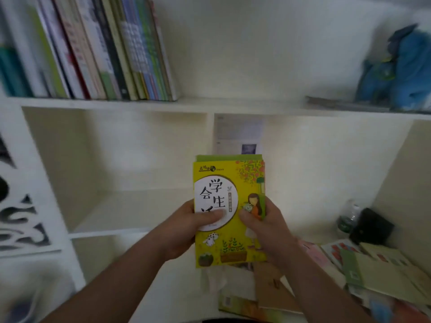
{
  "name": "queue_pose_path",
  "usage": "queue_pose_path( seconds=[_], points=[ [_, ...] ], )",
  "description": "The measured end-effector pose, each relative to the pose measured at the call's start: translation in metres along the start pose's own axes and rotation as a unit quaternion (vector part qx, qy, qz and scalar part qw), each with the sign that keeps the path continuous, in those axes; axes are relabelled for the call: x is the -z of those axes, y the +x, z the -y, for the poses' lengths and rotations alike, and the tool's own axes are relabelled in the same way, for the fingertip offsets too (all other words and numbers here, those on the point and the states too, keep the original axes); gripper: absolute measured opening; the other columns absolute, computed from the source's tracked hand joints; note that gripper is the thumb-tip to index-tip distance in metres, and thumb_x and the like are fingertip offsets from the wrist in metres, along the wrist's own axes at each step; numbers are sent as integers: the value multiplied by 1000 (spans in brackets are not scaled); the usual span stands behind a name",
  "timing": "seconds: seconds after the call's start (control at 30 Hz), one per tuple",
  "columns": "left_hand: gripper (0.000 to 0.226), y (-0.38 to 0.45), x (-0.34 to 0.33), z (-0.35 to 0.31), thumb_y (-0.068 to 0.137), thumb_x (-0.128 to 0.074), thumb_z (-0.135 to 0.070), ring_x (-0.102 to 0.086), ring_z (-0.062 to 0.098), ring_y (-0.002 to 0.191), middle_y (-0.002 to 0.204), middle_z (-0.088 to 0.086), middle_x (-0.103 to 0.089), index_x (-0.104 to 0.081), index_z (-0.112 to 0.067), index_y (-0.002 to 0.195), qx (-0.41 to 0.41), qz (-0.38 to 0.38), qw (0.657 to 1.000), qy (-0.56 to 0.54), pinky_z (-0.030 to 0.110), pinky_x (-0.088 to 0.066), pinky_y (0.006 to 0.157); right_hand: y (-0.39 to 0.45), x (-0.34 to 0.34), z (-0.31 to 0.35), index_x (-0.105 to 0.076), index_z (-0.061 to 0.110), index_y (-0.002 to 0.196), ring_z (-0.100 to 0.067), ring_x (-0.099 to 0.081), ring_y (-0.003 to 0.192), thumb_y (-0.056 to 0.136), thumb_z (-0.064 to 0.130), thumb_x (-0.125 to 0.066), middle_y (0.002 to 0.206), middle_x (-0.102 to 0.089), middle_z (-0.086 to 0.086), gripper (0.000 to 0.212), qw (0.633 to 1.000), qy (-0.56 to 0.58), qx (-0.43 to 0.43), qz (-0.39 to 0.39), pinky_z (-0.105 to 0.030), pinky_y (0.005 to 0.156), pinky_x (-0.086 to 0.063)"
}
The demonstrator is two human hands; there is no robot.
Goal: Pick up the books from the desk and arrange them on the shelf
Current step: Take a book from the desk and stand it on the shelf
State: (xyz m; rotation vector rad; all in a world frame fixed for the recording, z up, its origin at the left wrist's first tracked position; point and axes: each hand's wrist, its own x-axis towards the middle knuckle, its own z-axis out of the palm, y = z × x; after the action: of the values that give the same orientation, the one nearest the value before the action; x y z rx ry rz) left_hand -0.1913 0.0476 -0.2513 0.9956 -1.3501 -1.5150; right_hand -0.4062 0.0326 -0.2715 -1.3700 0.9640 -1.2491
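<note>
home study, white shelf (pixel 163 104) w/ books (pixel 105 50), desk (pixel 177 287)

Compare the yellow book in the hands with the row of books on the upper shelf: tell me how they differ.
The yellow book shows its front cover to the camera; the row of books shows only spines. The yellow book is gripped by the left hand and the right hand in front of the shelving; the row stands on the upper shelf, leaning left. The yellow book's cover is sharp; the row is blurred. Both stand roughly upright.

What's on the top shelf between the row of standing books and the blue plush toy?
Nothing: in the head view the top shelf is bare from the standing books to the flat item under the blue plush toy.
</note>
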Motion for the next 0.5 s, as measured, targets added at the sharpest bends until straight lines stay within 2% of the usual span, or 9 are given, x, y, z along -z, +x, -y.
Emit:
queue_pose_path(
  seconds=[0.13, 0.23, 0.3, 0.37, 0.43, 0.5],
  points=[
    [50, -69, 31, -87, 84, -70, -19, -72, 32, 116, 127, 10, -75, -65, -14, 133, -80, -19, 993, 83, 42, -60, 97, -3, -65, 71, -66, 16, 125, -33, -78, 98, 79, 20, -74, 111, -79, -10, 47, 997, 22, 78, 18, -44, 74, -65],
    [41, -103, 47, -170, 88, -70, -21, -75, 23, 111, 122, -1, -77, -65, -23, 128, -151, -42, 972, 174, 36, -61, 91, 19, -101, 145, -67, 20, 121, -33, -78, 96, 84, 20, -80, 108, -79, -11, 40, 986, -2, 166, 22, -53, 78, -65],
    [26, -113, 53, -221, 100, -69, -19, -76, 14, 104, 117, -9, -78, -64, -28, 124, -195, -74, 947, 245, 28, -62, 82, 41, -115, 192, -69, 25, 119, -35, -76, 98, 85, 25, -85, 108, -78, -12, 37, 975, -23, 221, 19, -59, 83, -63],
    [22, -116, 57, -262, 102, -65, -23, -75, 6, 103, 117, -15, -77, -64, -35, 120, -239, -114, 912, 313, 25, -61, 83, 63, -127, 233, -69, 26, 115, -36, -76, 97, 82, 36, -82, 109, -76, -14, 37, 964, -53, 262, 0, -61, 82, -63],
    [22, -109, 59, -290, 102, -65, -27, -73, 1, 103, 113, -21, -75, -63, -41, 119, -276, -150, 882, 351, 22, -60, 84, 87, -136, 265, -69, 26, 115, -26, -77, 94, 89, 33, -83, 105, -77, -4, 31, 954, -71, 292, -14, -56, 82, -64],
    [29, -93, 62, -304, 103, -65, -30, -70, -1, 107, 117, -21, -73, -62, -38, 131, -309, -192, 859, 361, 21, -60, 86, 110, -145, 287, -67, 30, 116, -18, -76, 93, 93, 32, -79, 103, -77, 5, 26, 946, -77, 313, -27, -50, 82, -65]
  ],
)
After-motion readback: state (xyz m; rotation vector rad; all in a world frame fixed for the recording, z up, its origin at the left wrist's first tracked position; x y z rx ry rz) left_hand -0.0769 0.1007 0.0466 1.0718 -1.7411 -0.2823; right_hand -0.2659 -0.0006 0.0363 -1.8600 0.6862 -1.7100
